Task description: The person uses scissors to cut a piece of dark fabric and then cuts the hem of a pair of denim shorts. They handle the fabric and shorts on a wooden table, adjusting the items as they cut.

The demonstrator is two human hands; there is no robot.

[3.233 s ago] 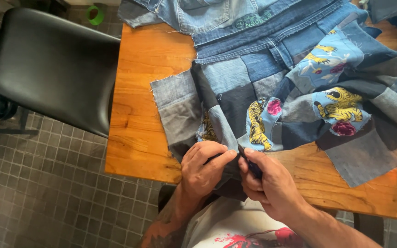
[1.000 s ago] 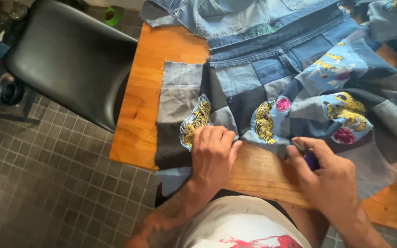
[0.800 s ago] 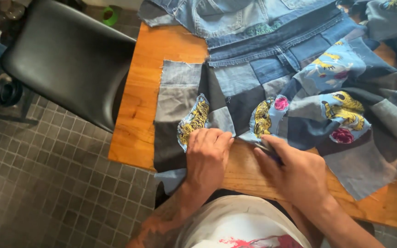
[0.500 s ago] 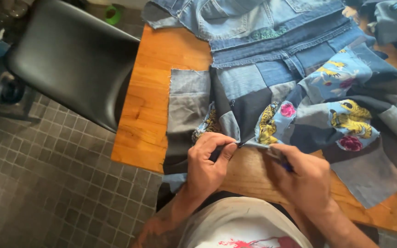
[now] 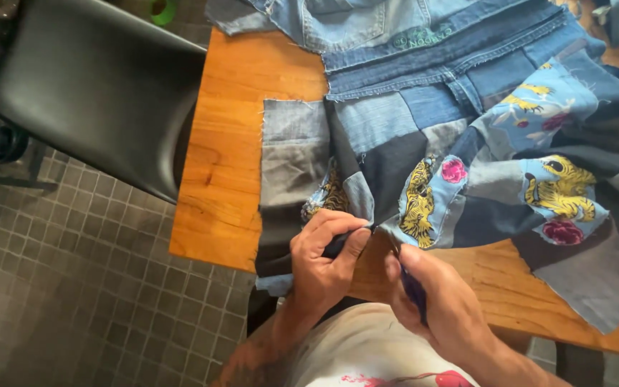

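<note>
Compared with half a second earlier, the left hand (image 5: 327, 261) has barely moved at the front edge of the wooden desk (image 5: 234, 165), its grip pinching the hem of the patchwork denim cloth with tiger prints (image 5: 424, 165). The right hand (image 5: 442, 308), fingers curled, clasps a dark slim tool (image 5: 413, 290) just beside that hem.

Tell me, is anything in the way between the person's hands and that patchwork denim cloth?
Nothing visible. The left hand already pinches the near edge of the patchwork denim cloth at the wooden table edge. The right hand, gripping a small dark tool, sits right beside that edge with only bare tabletop between.
</note>
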